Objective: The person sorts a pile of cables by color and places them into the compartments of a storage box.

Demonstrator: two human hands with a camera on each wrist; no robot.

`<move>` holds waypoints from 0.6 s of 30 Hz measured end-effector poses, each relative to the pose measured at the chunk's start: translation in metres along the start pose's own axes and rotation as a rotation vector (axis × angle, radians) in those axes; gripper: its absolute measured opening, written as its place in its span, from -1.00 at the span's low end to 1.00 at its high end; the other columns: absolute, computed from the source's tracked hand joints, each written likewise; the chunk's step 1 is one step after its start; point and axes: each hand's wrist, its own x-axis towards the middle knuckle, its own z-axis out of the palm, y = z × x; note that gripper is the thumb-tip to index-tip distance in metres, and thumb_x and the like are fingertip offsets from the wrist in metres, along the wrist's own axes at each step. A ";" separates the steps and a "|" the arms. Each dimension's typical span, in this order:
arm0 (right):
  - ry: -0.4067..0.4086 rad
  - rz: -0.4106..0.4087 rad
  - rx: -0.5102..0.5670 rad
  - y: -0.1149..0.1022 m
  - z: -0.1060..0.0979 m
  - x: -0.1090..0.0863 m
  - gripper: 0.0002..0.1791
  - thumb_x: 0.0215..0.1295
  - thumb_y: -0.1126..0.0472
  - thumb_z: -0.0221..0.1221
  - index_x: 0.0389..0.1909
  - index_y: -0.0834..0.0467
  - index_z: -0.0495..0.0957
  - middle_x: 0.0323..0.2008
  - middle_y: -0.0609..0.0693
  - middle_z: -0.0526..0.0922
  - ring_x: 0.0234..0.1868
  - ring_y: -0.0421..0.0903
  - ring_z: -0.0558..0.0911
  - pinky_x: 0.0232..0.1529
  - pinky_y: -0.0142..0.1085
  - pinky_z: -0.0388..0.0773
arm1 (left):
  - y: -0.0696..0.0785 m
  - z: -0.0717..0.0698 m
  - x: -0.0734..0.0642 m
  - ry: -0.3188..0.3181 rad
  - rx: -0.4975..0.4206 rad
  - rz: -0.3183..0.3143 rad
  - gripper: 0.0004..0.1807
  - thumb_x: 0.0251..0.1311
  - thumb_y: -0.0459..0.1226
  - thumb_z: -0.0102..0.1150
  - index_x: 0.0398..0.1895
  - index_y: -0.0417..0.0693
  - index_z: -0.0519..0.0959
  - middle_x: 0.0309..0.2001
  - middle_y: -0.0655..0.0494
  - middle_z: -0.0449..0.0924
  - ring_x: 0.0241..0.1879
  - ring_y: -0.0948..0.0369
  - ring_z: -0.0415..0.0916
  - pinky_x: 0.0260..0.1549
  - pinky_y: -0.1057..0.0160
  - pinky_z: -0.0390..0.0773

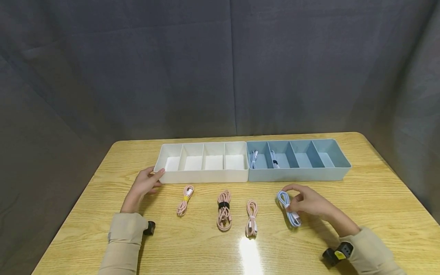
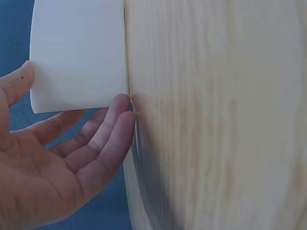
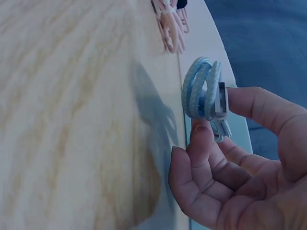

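Observation:
My right hand [image 1: 307, 199] pinches a coiled light blue USB cable [image 1: 288, 209] between thumb and fingers, over the table in front of the blue divided box [image 1: 295, 175]. In the right wrist view the cable's loops and its metal plug [image 3: 221, 101] show, held up off the wood. At the left end of the white divided box [image 1: 203, 176], my left hand [image 1: 144, 182] rests with loosely bent fingers. The left wrist view has its thumb at the rim of the white box [image 2: 79, 57] and fingertips low by its end wall.
Three coiled pink cables [image 1: 185, 200] [image 1: 224, 211] [image 1: 252, 218] lie in front of the boxes. Coiled cables [image 1: 254, 158] [image 1: 274, 159] stand in the two left compartments of the blue box. Both boxes sit end to end on the wooden table [image 1: 192, 248], before a dark curtain [image 1: 178, 76].

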 end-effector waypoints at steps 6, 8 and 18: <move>0.021 0.019 0.029 -0.004 -0.006 -0.002 -0.40 0.06 0.44 0.19 0.13 0.43 0.21 -0.65 -0.03 0.42 -0.61 -0.20 0.41 -0.59 -0.37 0.35 | 0.000 0.001 0.000 0.000 -0.005 -0.002 -0.23 0.28 0.06 -0.11 0.32 -0.36 0.07 -0.01 -0.36 0.38 -0.13 -0.07 0.50 -0.34 0.13 0.55; 0.029 0.028 0.027 -0.005 -0.009 -0.002 -0.40 0.06 0.44 0.16 0.15 0.43 0.20 -0.63 -0.01 0.46 -0.54 -0.18 0.50 -0.57 -0.36 0.39 | 0.001 0.000 0.000 0.001 -0.004 -0.003 -0.24 0.29 0.05 -0.11 0.32 -0.36 0.07 -0.01 -0.36 0.38 -0.13 -0.08 0.51 -0.34 0.13 0.55; 0.113 0.059 0.013 -0.017 -0.022 -0.006 -0.36 0.02 0.47 0.06 0.21 0.38 0.16 -0.50 0.14 0.54 -0.33 -0.03 0.60 -0.45 -0.21 0.51 | 0.001 0.001 -0.001 -0.002 -0.014 -0.001 -0.27 0.31 0.01 -0.10 0.31 -0.38 0.07 -0.02 -0.38 0.37 -0.14 -0.08 0.50 -0.34 0.12 0.55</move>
